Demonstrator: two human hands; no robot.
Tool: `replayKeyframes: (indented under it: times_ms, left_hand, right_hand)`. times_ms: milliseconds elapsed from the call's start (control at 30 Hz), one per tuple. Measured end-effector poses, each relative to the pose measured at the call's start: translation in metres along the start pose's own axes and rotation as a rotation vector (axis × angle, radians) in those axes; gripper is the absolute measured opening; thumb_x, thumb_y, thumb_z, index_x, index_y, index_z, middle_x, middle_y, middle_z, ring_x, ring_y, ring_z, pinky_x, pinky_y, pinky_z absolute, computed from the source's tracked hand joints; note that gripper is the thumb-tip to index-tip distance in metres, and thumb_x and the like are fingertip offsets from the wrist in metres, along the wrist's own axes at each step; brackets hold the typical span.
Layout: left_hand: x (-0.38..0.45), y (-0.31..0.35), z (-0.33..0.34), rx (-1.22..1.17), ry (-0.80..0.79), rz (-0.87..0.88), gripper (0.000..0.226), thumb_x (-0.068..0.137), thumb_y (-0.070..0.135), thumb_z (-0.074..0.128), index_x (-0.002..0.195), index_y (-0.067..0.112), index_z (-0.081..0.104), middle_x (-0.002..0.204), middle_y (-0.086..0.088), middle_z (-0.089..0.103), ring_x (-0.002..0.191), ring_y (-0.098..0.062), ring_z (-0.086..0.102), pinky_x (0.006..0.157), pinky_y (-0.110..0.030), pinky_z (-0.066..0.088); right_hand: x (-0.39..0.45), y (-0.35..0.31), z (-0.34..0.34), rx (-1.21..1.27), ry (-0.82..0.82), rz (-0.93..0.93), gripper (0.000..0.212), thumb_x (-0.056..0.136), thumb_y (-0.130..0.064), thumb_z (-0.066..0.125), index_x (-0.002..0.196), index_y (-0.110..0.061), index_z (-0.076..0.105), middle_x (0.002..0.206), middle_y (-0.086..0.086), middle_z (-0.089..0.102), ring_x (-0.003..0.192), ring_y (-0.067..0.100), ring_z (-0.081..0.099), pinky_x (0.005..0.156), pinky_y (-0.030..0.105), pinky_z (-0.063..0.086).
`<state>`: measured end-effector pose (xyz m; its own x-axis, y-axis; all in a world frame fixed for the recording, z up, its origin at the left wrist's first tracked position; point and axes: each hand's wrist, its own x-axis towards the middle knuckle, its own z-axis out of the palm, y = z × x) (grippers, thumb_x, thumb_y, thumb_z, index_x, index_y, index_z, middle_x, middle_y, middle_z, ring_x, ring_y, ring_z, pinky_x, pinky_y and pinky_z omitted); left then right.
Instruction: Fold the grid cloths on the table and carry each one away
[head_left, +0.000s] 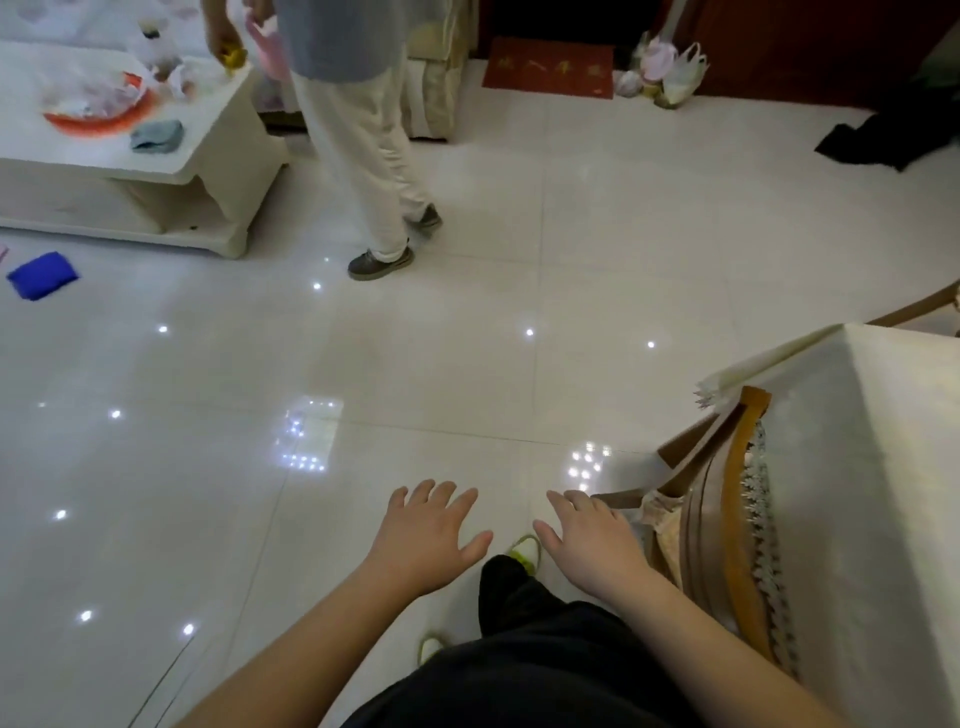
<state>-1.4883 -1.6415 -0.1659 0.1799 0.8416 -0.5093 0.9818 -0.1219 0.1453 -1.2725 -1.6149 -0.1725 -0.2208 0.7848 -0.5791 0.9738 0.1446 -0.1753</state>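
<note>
No grid cloth identifiable. Small grey-blue folded cloth (157, 136) lies on white low surface (208, 150), far from covered dining table (883, 467). Wooden chair (737, 519) tucked against that table; second person (358, 156) stands beside the low surface. Left hand (431, 535) and right hand (587, 535) hover over the tiled floor (467, 364), near the chair, palms down, fingers (441, 493) spread apart, holding nothing.

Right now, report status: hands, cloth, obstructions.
Left hand open, right hand open, both holding nothing. No grid cloth in view; folded grey cloth on coffee table. Another person stands by that table.
</note>
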Motion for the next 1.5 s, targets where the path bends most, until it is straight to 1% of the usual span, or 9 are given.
replayKeyframes:
  times_ms: [500, 667, 833, 933, 1067, 1233, 1367, 1433, 1500]
  left_hand:
    - [0.176, 0.030, -0.117, 0.184, -0.060, 0.182, 0.092, 0.073, 0.074, -0.003, 0.152, 0.034, 0.020, 0.159, 0.002, 0.027, 0.146, -0.024, 0.020, 0.117, -0.048, 0.016]
    - [0.241, 0.025, -0.147, 0.184, -0.103, 0.243, 0.069, 0.092, 0.068, 0.023, 0.152, 0.034, 0.020, 0.159, 0.003, 0.025, 0.147, -0.022, 0.019, 0.118, -0.047, 0.015]
    - [0.327, 0.009, -0.187, 0.210, -0.120, 0.362, 0.075, 0.087, 0.071, 0.015, 0.152, 0.034, 0.020, 0.158, 0.004, 0.027, 0.146, -0.021, 0.022, 0.117, -0.046, 0.019]
    - [0.371, 0.003, -0.216, 0.221, -0.140, 0.445, 0.068, 0.093, 0.066, 0.024, 0.152, 0.034, 0.020, 0.157, 0.004, 0.029, 0.144, -0.021, 0.025, 0.115, -0.045, 0.022]
    - [0.426, 0.008, -0.255, 0.268, -0.151, 0.542, 0.067, 0.094, 0.065, 0.025, 0.152, 0.033, 0.020, 0.157, 0.002, 0.029, 0.144, -0.021, 0.026, 0.115, -0.045, 0.023]
    - [0.492, 0.045, -0.287, 0.297, -0.152, 0.627, 0.069, 0.092, 0.068, 0.021, 0.152, 0.033, 0.020, 0.158, 0.003, 0.028, 0.144, -0.021, 0.025, 0.114, -0.045, 0.022]
    - [0.540, 0.095, -0.298, 0.326, -0.171, 0.701, 0.088, 0.076, 0.074, 0.001, 0.152, 0.034, 0.020, 0.157, 0.003, 0.030, 0.143, -0.020, 0.027, 0.114, -0.045, 0.024]
    - [0.567, 0.124, -0.303, 0.355, -0.182, 0.718, 0.086, 0.079, 0.074, 0.002, 0.152, 0.034, 0.021, 0.157, 0.004, 0.030, 0.143, -0.020, 0.028, 0.114, -0.045, 0.024]
    - [0.591, 0.154, -0.311, 0.402, -0.203, 0.735, 0.073, 0.090, 0.070, 0.014, 0.152, 0.033, 0.020, 0.157, 0.003, 0.029, 0.143, -0.020, 0.028, 0.115, -0.045, 0.024]
  right_hand:
    - [0.122, 0.067, -0.099, 0.165, 0.025, 0.088, 0.060, 0.101, -0.052, 0.024, 0.153, -0.022, 0.021, 0.158, 0.002, 0.027, 0.141, 0.023, 0.030, 0.113, 0.039, 0.025]
    - [0.166, 0.080, -0.125, 0.212, 0.001, 0.154, 0.060, 0.101, -0.052, 0.025, 0.153, -0.022, 0.021, 0.158, 0.002, 0.027, 0.141, 0.024, 0.031, 0.113, 0.039, 0.026]
    - [0.229, 0.091, -0.170, 0.239, 0.019, 0.211, 0.060, 0.101, -0.052, 0.026, 0.153, -0.022, 0.022, 0.156, 0.003, 0.029, 0.138, 0.024, 0.035, 0.111, 0.039, 0.029]
    - [0.258, 0.100, -0.204, 0.289, 0.026, 0.249, 0.059, 0.101, -0.052, 0.028, 0.152, -0.023, 0.023, 0.155, 0.002, 0.032, 0.134, 0.024, 0.039, 0.107, 0.037, 0.033]
    - [0.285, 0.120, -0.240, 0.340, 0.073, 0.338, 0.058, 0.101, -0.051, 0.030, 0.152, -0.023, 0.025, 0.154, 0.002, 0.033, 0.133, 0.024, 0.040, 0.105, 0.036, 0.035]
    - [0.306, 0.161, -0.272, 0.415, 0.125, 0.427, 0.058, 0.101, -0.051, 0.030, 0.152, -0.023, 0.025, 0.155, 0.002, 0.032, 0.136, 0.024, 0.038, 0.107, 0.037, 0.034]
    - [0.327, 0.211, -0.287, 0.471, 0.141, 0.477, 0.059, 0.101, -0.051, 0.029, 0.153, -0.023, 0.024, 0.155, 0.003, 0.031, 0.136, 0.024, 0.037, 0.109, 0.037, 0.034]
    - [0.338, 0.239, -0.295, 0.497, 0.152, 0.499, 0.059, 0.101, -0.051, 0.029, 0.153, -0.023, 0.023, 0.155, 0.003, 0.031, 0.136, 0.023, 0.037, 0.109, 0.037, 0.034]
    - [0.347, 0.269, -0.305, 0.524, 0.153, 0.519, 0.059, 0.101, -0.051, 0.028, 0.153, -0.023, 0.022, 0.156, 0.003, 0.030, 0.137, 0.023, 0.037, 0.109, 0.037, 0.033]
